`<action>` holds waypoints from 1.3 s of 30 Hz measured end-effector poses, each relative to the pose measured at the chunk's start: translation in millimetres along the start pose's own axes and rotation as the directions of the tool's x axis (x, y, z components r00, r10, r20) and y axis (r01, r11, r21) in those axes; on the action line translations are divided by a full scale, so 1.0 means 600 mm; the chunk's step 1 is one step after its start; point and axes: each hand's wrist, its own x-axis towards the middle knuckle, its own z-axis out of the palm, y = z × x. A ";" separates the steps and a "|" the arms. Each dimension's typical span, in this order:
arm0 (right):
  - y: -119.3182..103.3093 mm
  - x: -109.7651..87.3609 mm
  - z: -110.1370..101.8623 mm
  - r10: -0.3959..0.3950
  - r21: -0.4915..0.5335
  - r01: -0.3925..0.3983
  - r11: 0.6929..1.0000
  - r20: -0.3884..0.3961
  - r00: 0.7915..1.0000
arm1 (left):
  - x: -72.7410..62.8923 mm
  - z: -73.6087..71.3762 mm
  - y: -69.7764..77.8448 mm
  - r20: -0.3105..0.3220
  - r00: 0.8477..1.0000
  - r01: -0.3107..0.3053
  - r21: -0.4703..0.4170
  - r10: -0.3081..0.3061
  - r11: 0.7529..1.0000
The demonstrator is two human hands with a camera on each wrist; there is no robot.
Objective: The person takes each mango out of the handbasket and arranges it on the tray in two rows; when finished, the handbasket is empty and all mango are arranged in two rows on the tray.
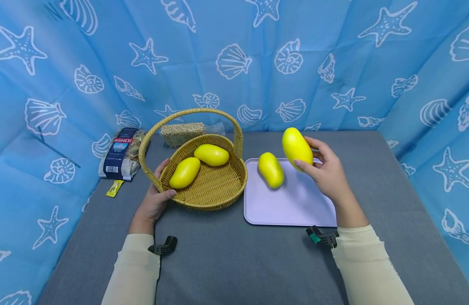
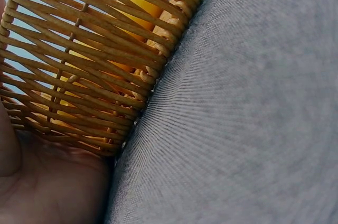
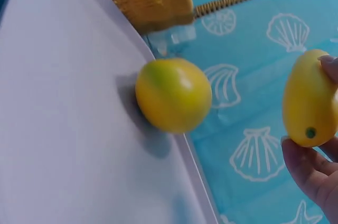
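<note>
A yellow mango [image 1: 297,148] is pinched between the thumb and fingers of my right hand [image 1: 327,169], raised over the lilac tray [image 1: 295,212]. Another mango [image 1: 271,170] lies on the tray's left side; the right wrist view shows this mango [image 3: 173,95] with a greenish patch. My left hand [image 1: 154,201] grips the left side of the wicker basket [image 1: 209,203], thumb over the rim, most fingers hidden behind the wall. Two more mangoes sit inside, one at the left [image 1: 185,173] and one at the back [image 1: 211,155]. Through the weave, yellow shows in the left wrist view.
Behind the basket lies a clear pack of grains [image 1: 182,133]. To its left are an Agnesi pasta bag [image 1: 121,154] and a small yellow packet [image 1: 114,188]. A blue shell-print curtain [image 1: 234,63] encloses the grey table [image 1: 234,262] at the back and sides.
</note>
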 end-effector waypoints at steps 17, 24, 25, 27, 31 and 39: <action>0.067 0.011 -0.010 0.239 -0.315 -0.199 0.928 0.093 0.967 | 0.000 0.003 0.001 -0.003 1.000 -0.008 0.017 0.008 1.000; 0.073 0.013 -0.015 0.290 -0.399 -0.211 0.893 0.150 0.945 | 0.000 0.003 0.001 -0.003 1.000 -0.008 0.012 0.008 1.000; 0.072 0.013 -0.016 0.300 -0.407 -0.215 0.888 0.156 0.941 | 0.000 0.003 0.001 -0.003 1.000 -0.007 0.012 0.008 1.000; 0.071 0.013 -0.019 0.324 -0.421 -0.229 0.878 0.168 0.931 | 0.000 0.003 0.001 -0.003 1.000 -0.008 0.012 0.008 1.000; 0.066 0.014 -0.022 0.354 -0.440 -0.241 0.865 0.195 0.915 | 0.000 0.004 0.002 -0.003 1.000 -0.010 0.009 0.010 1.000; 0.057 0.014 -0.028 0.371 -0.459 -0.240 0.856 0.221 0.902 | -0.001 0.005 0.002 -0.003 1.000 -0.011 0.009 0.011 1.000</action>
